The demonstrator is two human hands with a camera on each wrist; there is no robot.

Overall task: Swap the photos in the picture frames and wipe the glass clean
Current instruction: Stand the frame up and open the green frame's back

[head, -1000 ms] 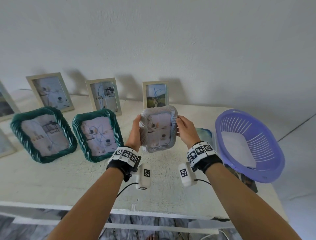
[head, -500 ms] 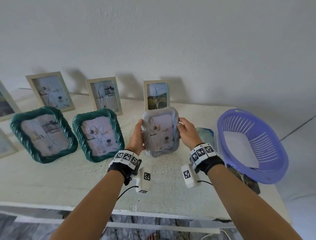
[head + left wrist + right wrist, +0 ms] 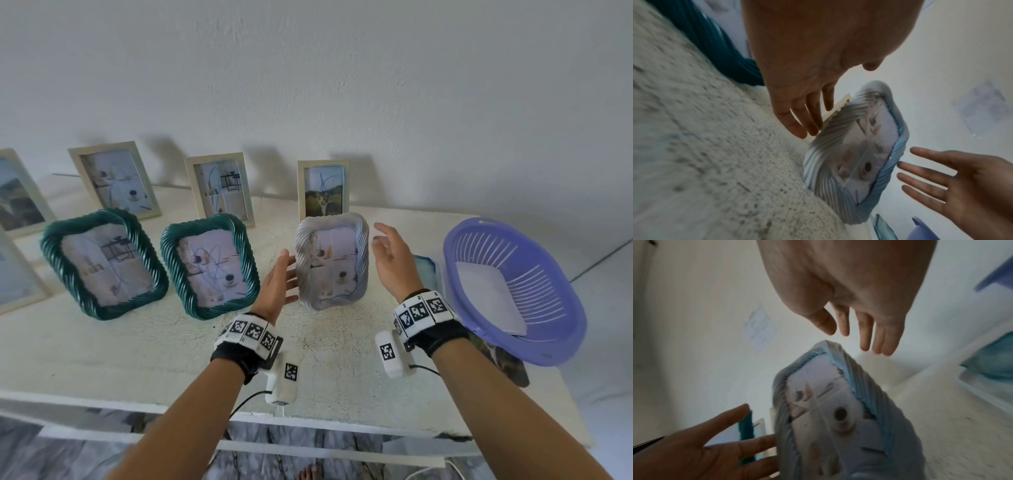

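Observation:
A pale blue-and-white rope-pattern frame (image 3: 332, 260) stands upright on the white table (image 3: 102, 349), leaning back, with a photo of interior scenes behind its glass. My left hand (image 3: 279, 277) is open, its straight fingers right beside the frame's left edge; whether they touch it I cannot tell. My right hand (image 3: 390, 253) is open and held clear of the frame's right edge. The left wrist view shows the frame (image 3: 855, 154) between the left hand (image 3: 803, 113) and the right hand (image 3: 951, 178). The right wrist view shows the same frame (image 3: 838, 418) below the right hand (image 3: 859, 321).
Two green rope-pattern frames (image 3: 102, 263) (image 3: 209, 267) stand to the left. Three pale wooden frames (image 3: 114, 180) (image 3: 219, 188) (image 3: 323, 190) lean along the wall behind. A purple basket (image 3: 548, 342) holding a white cloth (image 3: 486, 294) sits at the right, over the table's corner.
Both hands held the pale frame in the air; it now stands on the table, and both hands have let go and opened, the right one drawing away.

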